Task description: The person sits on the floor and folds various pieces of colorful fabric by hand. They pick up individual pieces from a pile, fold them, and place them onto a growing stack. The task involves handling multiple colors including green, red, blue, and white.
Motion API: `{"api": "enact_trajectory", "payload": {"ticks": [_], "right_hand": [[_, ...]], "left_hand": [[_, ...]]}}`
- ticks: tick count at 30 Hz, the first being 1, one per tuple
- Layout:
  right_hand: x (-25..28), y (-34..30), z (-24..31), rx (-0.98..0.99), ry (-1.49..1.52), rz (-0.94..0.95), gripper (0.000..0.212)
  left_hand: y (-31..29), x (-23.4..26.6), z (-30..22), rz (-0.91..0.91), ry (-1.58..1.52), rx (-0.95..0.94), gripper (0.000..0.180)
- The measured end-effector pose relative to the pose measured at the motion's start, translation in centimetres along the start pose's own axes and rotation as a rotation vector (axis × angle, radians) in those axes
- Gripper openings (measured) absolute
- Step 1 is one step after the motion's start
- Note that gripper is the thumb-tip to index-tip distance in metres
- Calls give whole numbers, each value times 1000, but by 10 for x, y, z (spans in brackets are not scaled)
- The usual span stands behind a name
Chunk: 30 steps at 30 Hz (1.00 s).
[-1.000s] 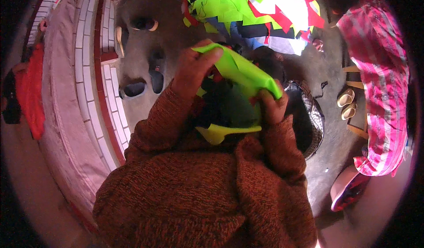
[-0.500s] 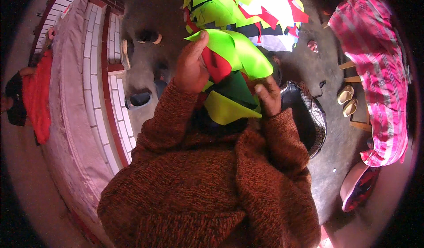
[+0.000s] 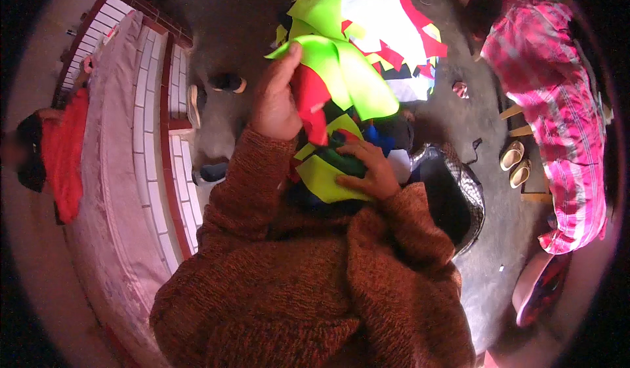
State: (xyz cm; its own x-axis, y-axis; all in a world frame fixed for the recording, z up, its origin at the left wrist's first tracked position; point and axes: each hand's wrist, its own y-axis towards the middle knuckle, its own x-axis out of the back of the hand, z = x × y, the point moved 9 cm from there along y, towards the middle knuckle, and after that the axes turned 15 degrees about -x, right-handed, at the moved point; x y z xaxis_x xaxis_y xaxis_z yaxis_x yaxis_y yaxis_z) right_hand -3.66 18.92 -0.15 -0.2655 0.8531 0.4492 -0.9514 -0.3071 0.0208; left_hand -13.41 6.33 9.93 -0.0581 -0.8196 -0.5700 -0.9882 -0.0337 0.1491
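Note:
My left hand (image 3: 275,109) is closed on the edge of a bright yellow-green cloth piece (image 3: 357,82), its thumb on top. A red cloth piece (image 3: 312,99) hangs under it, by the same hand. Lower down, my right hand (image 3: 375,171) has its fingers and thumb around a dark green cloth piece (image 3: 348,163) above my lap. Beneath that hand lies a duller yellow-green piece (image 3: 321,178), among other dark, blue and red scraps partly hidden by my hands.
A large heap of coloured cloth pieces (image 3: 374,23) lies ahead on the floor. Right of me are an open dark bag (image 3: 453,197), sandals (image 3: 515,161) and a pink checked cloth (image 3: 558,99) over wooden furniture. A person in red (image 3: 62,158) is at the far left, beyond a cloth-covered ledge (image 3: 108,145).
My right hand has let go of the bright yellow-green piece and moved down and left to the dark green cloth. The left hand keeps the bright piece, and more of the red one shows.

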Motion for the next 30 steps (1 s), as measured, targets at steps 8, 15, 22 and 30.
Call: {"api": "enact_trajectory", "payload": {"ticks": [8,15,22,30], "right_hand": [[-1,-4,-4,32,-24,-32,52],[-1,-4,-10,34,-18,-31,51],[1,-4,-10,86,70,-16,47],[3,-5,-12,62,37,-42,48]], "left_hand": [[22,-44,10,662,712,86,22],[68,-81,3,419,370,90,28],[118,-119,27,403,219,102,29],[187,-78,60,140,388,-27,29]]}}
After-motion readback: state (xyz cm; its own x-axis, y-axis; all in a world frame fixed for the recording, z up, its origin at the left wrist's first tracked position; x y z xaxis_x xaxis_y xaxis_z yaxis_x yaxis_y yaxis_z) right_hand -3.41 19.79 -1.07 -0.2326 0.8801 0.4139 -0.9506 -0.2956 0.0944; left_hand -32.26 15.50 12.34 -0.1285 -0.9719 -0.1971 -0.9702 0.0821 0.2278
